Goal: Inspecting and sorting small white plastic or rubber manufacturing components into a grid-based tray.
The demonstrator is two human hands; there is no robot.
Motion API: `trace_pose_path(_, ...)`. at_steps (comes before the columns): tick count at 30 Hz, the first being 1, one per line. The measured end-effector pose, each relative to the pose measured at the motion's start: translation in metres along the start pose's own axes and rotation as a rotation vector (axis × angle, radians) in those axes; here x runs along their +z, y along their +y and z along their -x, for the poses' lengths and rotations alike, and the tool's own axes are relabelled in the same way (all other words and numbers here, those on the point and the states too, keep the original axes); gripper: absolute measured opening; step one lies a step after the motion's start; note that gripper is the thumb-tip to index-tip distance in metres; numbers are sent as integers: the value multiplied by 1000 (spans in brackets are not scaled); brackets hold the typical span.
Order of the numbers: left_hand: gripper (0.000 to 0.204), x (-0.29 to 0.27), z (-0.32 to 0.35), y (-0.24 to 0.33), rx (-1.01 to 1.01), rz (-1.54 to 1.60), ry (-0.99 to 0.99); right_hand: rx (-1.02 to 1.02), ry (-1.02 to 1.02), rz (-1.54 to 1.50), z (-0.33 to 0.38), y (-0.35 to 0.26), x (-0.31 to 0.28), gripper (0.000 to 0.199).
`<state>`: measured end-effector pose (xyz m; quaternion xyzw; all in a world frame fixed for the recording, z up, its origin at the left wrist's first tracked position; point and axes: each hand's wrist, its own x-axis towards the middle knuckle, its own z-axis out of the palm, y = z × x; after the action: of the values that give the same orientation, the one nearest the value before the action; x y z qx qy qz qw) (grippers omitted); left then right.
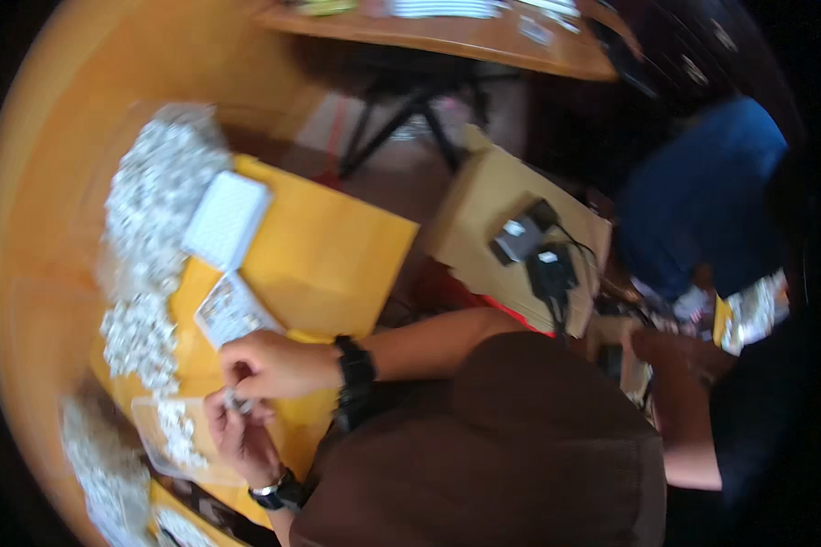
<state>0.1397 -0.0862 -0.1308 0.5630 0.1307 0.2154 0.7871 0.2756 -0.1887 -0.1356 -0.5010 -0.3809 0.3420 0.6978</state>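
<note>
My right hand (278,365), with a black band on the wrist, reaches in over the yellow tabletop with its fingers pinched together. Just below it is my left hand (242,439), palm up and fingers curled, also with a dark wristband. Between their fingertips is a small whitish-grey piece (237,401), too blurred to name exactly. Beside my left hand stands a clear plastic tray (146,428) holding small white pieces. A shallow white box (208,319) with small parts inside lies just beyond my right hand.
A pile of small white pieces (164,196) in clear plastic lies at the far left, beside a white gridded tray (228,221). To the right, a cardboard box (470,214) carries black adapters (524,232) with cords. A co-worker in a blue cap (702,196) is at the right.
</note>
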Motion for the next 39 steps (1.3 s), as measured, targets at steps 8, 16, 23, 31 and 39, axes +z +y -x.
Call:
trace_pose_path(8, 35, -9, 5, 1, 15, 144, 89, -94, 177, 359, -17, -36, -57, 10)
trace_pose_path(16, 32, -27, 9, 15, 108, 293, 161, -193, 103, 966, -60, -67, -84, 12)
trace_pose_path(23, 33, -38, 25, 17, 138, 350, 158, -63, -156, 1279, -91, -29, -68, 11)
trace_pose_path(31, 29, -41, 39, 15, 132, 457, 145, -183, -198, 1446, -90, 1, -58, 11)
trace_pose_path(39, 29, -37, 42, 17, 149, 489, 107, -180, -96, 1105, -67, -29, -28, 7)
